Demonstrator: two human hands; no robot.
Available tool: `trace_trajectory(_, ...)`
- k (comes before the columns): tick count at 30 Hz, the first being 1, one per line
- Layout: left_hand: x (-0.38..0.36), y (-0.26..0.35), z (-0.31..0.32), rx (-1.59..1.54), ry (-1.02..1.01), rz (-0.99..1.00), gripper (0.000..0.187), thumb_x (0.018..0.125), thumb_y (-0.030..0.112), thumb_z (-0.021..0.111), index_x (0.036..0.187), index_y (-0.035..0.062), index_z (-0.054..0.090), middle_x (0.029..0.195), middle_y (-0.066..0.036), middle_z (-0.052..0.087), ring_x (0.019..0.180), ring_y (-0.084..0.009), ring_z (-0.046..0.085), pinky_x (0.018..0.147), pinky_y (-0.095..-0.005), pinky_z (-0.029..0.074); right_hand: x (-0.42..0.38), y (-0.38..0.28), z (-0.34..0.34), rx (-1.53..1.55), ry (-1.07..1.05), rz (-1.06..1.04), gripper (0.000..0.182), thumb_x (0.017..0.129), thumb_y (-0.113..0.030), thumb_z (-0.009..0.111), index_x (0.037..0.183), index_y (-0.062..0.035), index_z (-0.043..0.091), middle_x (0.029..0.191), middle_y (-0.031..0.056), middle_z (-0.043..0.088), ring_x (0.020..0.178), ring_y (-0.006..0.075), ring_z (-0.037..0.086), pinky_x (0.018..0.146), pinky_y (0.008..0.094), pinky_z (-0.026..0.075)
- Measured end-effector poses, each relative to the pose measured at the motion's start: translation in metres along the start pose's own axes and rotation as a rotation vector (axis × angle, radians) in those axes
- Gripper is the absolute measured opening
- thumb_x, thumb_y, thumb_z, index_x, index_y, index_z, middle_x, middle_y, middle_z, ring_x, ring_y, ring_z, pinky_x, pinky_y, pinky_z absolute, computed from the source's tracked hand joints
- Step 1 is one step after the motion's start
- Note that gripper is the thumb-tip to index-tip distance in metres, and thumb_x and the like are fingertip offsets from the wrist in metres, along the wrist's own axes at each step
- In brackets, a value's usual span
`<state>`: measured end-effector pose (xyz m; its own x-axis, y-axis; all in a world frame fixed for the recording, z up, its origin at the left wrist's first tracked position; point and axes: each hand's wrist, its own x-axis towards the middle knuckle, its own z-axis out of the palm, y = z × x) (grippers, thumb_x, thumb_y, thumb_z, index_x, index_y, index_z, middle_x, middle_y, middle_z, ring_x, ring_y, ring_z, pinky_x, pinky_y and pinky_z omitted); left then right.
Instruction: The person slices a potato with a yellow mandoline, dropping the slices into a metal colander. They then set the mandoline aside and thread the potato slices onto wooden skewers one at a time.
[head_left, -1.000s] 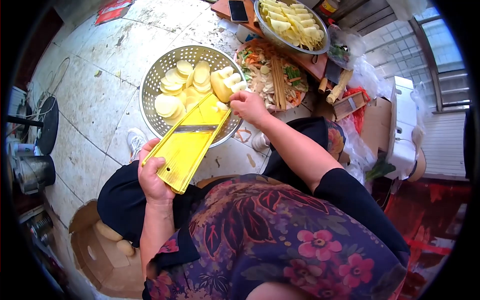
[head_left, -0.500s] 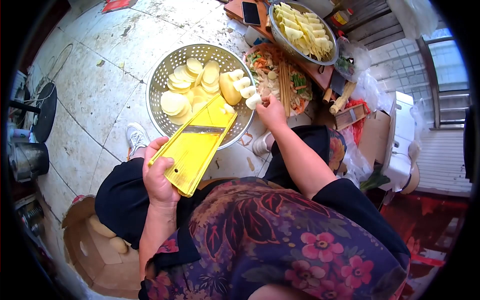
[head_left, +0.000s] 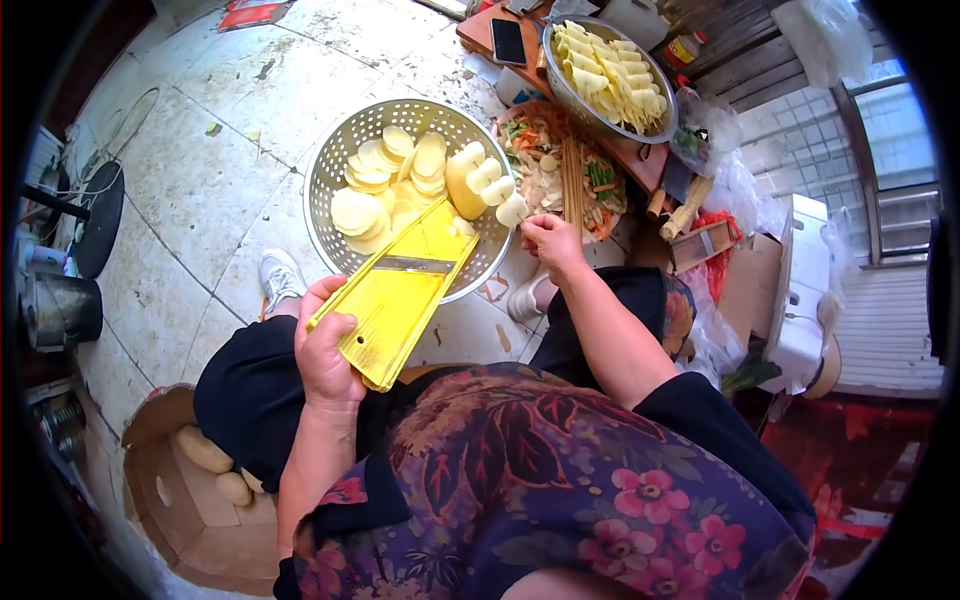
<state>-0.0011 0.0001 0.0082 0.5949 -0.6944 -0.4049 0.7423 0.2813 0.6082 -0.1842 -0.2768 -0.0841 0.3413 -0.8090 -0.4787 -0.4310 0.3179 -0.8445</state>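
Note:
My left hand point(head_left: 328, 345) is wrapped round the lower end of a yellow mandoline slicer point(head_left: 400, 300), whose metal blade lies across its middle. The slicer's far end rests over a perforated metal colander point(head_left: 322, 180). Inside the colander are piles of thin potato slices point(head_left: 358, 212) and a peeled potato point(head_left: 461, 186). My right hand point(head_left: 552, 243) is closed in a pinch at the colander's right rim, on the end of a thin skewer. Folded potato slices point(head_left: 490, 182) are threaded in a row along that skewer, above the peeled potato.
Right of the colander, a bundle of wooden skewers point(head_left: 572, 180) lies across a tray of mixed cut vegetables point(head_left: 535, 140). Behind it, a metal bowl point(head_left: 555, 75) holds skewered slices beside a phone point(head_left: 508, 42). A cardboard box point(head_left: 165, 530) with whole potatoes point(head_left: 204, 450) sits at lower left.
My right hand has drawn slightly back and down from the row of slices, leaving a small gap. The left hand keeps the slicer; the whole view has shifted a little.

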Motion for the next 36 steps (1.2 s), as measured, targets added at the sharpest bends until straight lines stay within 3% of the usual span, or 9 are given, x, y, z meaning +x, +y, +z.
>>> trace_trajectory(10,-0.001,0.004,0.005,0.011,0.012,-0.024,0.044,0.071,0.004,0.045,0.115,-0.0009,0.042,0.109,-0.021,0.054,0.102,-0.0305,0.058,0.092,-0.0392,0.049,0.044,-0.043,0.009,0.036,-0.184,-0.06,0.006,0.086,-0.009,0.065,0.085,-0.0033,0.065,0.072,0.0006,0.061,0.059,0.0094,0.054,0.056,0.0226,0.044)
trace_trajectory(13,-0.001,0.004,0.005,0.015,0.017,-0.024,0.044,0.071,0.004,0.045,0.115,-0.001,0.042,0.109,-0.022,0.054,0.102,-0.0308,0.058,0.092,-0.0392,0.049,0.052,-0.076,0.019,-0.228,-0.168,-0.15,0.008,0.085,-0.01,0.066,0.086,-0.0019,0.066,0.07,0.001,0.061,0.058,0.0098,0.055,0.056,0.0232,0.045)
trace_trajectory(21,0.001,0.005,0.005,-0.033,0.017,-0.024,0.043,0.073,0.001,0.044,0.116,-0.001,0.041,0.109,-0.024,0.056,0.096,-0.0309,0.062,0.086,-0.0389,0.053,0.111,-0.089,0.028,-0.391,-0.149,-0.2,0.01,0.084,-0.014,0.067,0.085,-0.0042,0.069,0.066,0.0011,0.062,0.056,0.0088,0.056,0.052,0.0245,0.042)
trace_trajectory(25,0.001,0.006,0.006,-0.006,0.018,-0.029,0.044,0.072,0.004,0.045,0.116,-0.0011,0.041,0.109,-0.023,0.055,0.099,-0.031,0.061,0.088,-0.0392,0.052,0.115,-0.087,0.036,-0.452,-0.055,-0.223,0.017,0.085,-0.018,0.067,0.092,-0.002,0.068,0.08,0.0062,0.066,0.067,0.0153,0.061,0.064,0.0274,0.051)
trace_trajectory(27,0.002,0.005,0.006,0.022,0.029,-0.034,0.045,0.072,0.006,0.046,0.116,-0.0012,0.041,0.109,-0.022,0.055,0.1,-0.0309,0.059,0.09,-0.0396,0.051,0.107,-0.08,0.04,-0.892,0.353,-0.573,0.023,0.083,-0.021,0.067,0.098,-0.0031,0.067,0.09,0.0119,0.068,0.078,0.0226,0.065,0.074,0.0323,0.052)
trace_trajectory(28,0.002,0.005,0.006,0.006,0.026,-0.026,0.044,0.072,0.004,0.045,0.116,-0.0011,0.041,0.109,-0.023,0.056,0.099,-0.0307,0.061,0.089,-0.039,0.051,0.103,-0.077,0.04,-0.895,0.352,-0.572,0.023,0.083,-0.021,0.067,0.098,-0.0031,0.067,0.09,0.0119,0.068,0.078,0.0226,0.065,0.074,0.0323,0.052)
trace_trajectory(30,0.002,0.005,0.005,-0.013,0.026,-0.019,0.043,0.073,0.002,0.044,0.116,-0.001,0.042,0.109,-0.024,0.057,0.098,-0.0305,0.062,0.088,-0.0385,0.052,0.094,-0.069,0.041,-0.774,0.165,-0.559,0.029,0.08,-0.028,0.064,0.103,-0.0095,0.067,0.096,0.0159,0.065,0.09,0.0324,0.062,0.083,0.0391,0.049)
trace_trajectory(31,0.002,0.005,0.006,-0.011,0.024,-0.018,0.043,0.073,0.002,0.044,0.116,-0.001,0.042,0.11,-0.024,0.057,0.099,-0.0303,0.062,0.089,-0.0384,0.052,0.081,-0.072,0.045,-0.832,0.024,-0.478,0.032,0.079,-0.029,0.065,0.103,-0.0085,0.065,0.102,0.0166,0.064,0.093,0.032,0.062,0.085,0.0386,0.049)
trace_trajectory(36,0.001,0.006,0.008,0.05,0.044,-0.023,0.046,0.071,0.007,0.048,0.116,-0.0011,0.041,0.109,-0.022,0.055,0.1,-0.0301,0.059,0.091,-0.0389,0.05,0.036,-0.067,0.074,-1.087,-0.09,-0.355,0.044,0.079,-0.03,0.065,0.113,-0.0034,0.056,0.109,0.0197,0.061,0.1,0.0332,0.06,0.089,0.0384,0.047)
